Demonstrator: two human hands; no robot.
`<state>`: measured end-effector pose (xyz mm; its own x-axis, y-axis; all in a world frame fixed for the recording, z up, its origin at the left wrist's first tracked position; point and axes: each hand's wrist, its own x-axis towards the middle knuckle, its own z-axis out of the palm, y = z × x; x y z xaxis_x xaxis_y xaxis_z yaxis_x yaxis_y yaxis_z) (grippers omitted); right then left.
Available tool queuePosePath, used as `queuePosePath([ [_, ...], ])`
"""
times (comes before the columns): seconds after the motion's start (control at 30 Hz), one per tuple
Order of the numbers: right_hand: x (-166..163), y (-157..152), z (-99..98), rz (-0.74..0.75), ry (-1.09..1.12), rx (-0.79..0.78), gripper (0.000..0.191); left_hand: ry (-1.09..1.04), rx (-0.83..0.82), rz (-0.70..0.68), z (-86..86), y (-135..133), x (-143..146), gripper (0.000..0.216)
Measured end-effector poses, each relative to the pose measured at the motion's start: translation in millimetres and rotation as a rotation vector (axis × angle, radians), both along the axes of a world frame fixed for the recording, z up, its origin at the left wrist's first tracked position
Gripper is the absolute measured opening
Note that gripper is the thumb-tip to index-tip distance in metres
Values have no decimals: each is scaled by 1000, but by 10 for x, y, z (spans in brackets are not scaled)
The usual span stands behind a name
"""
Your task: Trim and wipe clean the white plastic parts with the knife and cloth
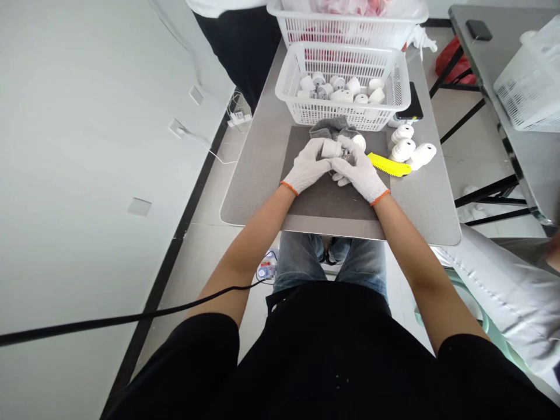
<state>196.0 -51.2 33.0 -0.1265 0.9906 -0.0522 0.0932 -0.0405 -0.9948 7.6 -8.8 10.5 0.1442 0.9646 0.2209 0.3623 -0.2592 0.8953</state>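
Observation:
Both my hands wear white knit gloves with orange cuffs and meet over a dark mat (324, 201) on the grey table. My left hand (308, 166) is closed on a small white cylindrical part (331, 149). My right hand (359, 169) curls around the same part from the right, fingers bent at its metallic end. A grey cloth (329, 126) lies just beyond the hands. A yellow toothed tool (388, 165) lies to the right of my right hand.
A white basket (345, 114) holding several white parts stands behind the mat, with a second basket (350, 26) of pink items beyond it. Three white parts (411, 149) and a black phone (413, 108) lie at the right. A person in dark clothes stands at the far left end.

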Motion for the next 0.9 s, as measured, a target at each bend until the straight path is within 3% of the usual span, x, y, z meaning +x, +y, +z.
queuePosePath([
  [0.17, 24, 3, -14, 40, 23, -9, 88, 18, -47, 10, 33, -10, 3, 31],
  [0.47, 12, 49, -7, 15, 21, -25, 46, -96, 2, -76, 10, -11, 8, 39],
  [0.7, 0, 55, -54, -45, 19, -49, 56, -128, -30, -128, 137, -114, 30, 46],
  [0.9, 28, 78, -114, -25, 46, -31, 53, -148, -19, -161, 90, -75, 42, 50],
])
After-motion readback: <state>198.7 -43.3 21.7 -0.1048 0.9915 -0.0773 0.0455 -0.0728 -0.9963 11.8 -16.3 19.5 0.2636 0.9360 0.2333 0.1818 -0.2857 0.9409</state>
